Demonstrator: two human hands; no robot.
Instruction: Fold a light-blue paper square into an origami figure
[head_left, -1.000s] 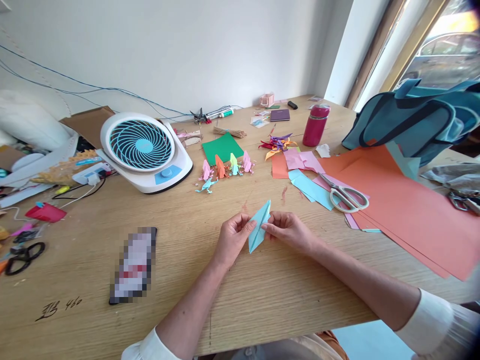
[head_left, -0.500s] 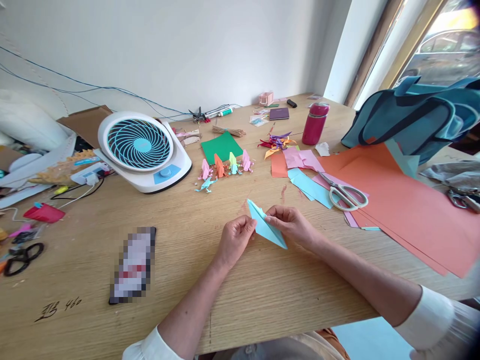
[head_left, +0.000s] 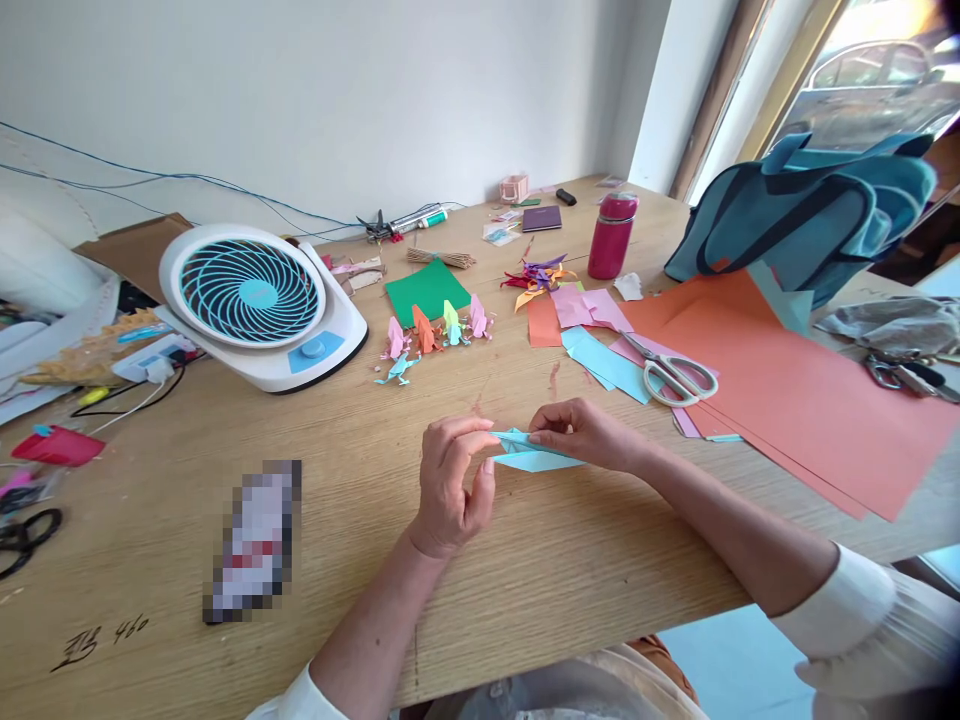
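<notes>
A folded piece of light blue paper point(head_left: 536, 460) is held just above the table in front of me, its long layers lying nearly level and slightly parted at the left. My right hand point(head_left: 589, 432) pinches its upper edge between thumb and fingers. At the paper's left end is my left hand point(head_left: 456, 480), thumb and fingers spread apart, the fingertips right by the paper's tips. Beyond the hands stand several small folded paper figures, among them a pink one point(head_left: 395, 340), an orange one point(head_left: 425, 330) and a light blue one point(head_left: 397, 368).
White-handled scissors point(head_left: 679, 380) lie on paper sheets at right, near a large orange sheet point(head_left: 787, 390). A fan point(head_left: 259, 300) stands at left. Farther back are a green sheet point(head_left: 427, 292), a magenta bottle point(head_left: 613, 238) and a blue bag point(head_left: 795, 225).
The paper has turned from a slant to nearly level. My left hand has loosened its pinch and spread its fingers; my right hand keeps its grip. The view has shifted slightly right.
</notes>
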